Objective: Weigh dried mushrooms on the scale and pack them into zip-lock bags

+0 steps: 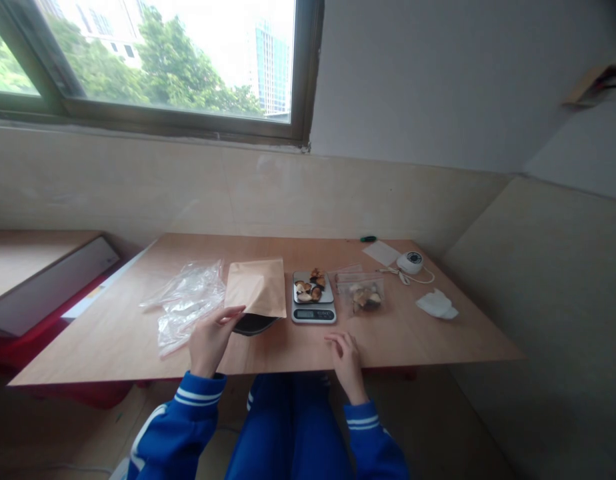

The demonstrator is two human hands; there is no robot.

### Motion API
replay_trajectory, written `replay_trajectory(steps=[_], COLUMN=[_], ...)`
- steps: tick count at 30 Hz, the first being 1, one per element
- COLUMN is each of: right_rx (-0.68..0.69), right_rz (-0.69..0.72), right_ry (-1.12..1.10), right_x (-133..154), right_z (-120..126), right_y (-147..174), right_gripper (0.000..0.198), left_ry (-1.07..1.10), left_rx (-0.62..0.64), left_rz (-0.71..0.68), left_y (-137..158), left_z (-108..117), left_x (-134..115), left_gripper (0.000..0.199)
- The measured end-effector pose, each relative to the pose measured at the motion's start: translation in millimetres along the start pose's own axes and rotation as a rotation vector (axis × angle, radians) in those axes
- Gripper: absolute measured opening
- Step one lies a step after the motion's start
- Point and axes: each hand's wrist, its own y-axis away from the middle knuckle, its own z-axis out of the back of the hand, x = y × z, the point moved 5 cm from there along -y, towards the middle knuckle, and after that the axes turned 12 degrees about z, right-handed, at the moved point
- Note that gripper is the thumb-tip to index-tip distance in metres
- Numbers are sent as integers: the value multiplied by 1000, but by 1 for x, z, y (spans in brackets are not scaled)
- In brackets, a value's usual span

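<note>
My left hand (213,339) is closed in a pinch at the near left corner of a brown kraft paper bag (257,283), which looks slightly lifted there. A dark object with a rounded front edge (257,325) shows beneath the paper; most of it is hidden. Right of the bag, a small digital kitchen scale (313,314) carries several dried mushroom pieces (311,288); its display is too small to read. My right hand (346,351) rests by the table's front edge, below the scale, fingers loosely extended and holding nothing. Beside the scale lies a clear zip bag (366,295) of mushroom pieces.
Crumpled clear plastic bags (191,297) lie at the left of the wooden table (408,340). On the right are a white dome camera (411,262) with its cable, a white paper (381,253), a crumpled tissue (437,305) and a green-handled tool (369,239) near the wall.
</note>
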Motion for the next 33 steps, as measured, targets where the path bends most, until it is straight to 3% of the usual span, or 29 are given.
replay_trajectory(steps=[10, 16, 18, 21, 24, 27, 29, 33], right_rx=[-44, -41, -40, -2, 141, 298, 386, 487], right_rz=[13, -29, -34, 30, 178, 314, 327, 172], right_ry=[61, 30, -39, -185, -279, -183, -17, 244], right_x=[-4, -3, 9, 51, 109, 150, 159, 149], right_z=[-3, -2, -2, -6, -20, -44, -66, -105], right_y=[5, 5, 0, -14, -35, -53, -64, -82], right_gripper=[21, 22, 24, 28, 37, 45, 45, 39], left_ry=[-138, -140, -122, -91, -93, -103, -103, -103], left_rx=[70, 40, 13, -40, -73, -104, -131, -127], left_rz=[-43, -4, 2, -63, -155, -200, -197, -176], left_y=[0, 2, 3, 9, 18, 27, 31, 33], left_z=[-27, -21, -16, -10, -7, -2, 2, 8], left_x=[18, 14, 6, -13, -30, -39, -40, -39], left_gripper=[26, 27, 25, 21, 19, 19, 19, 19])
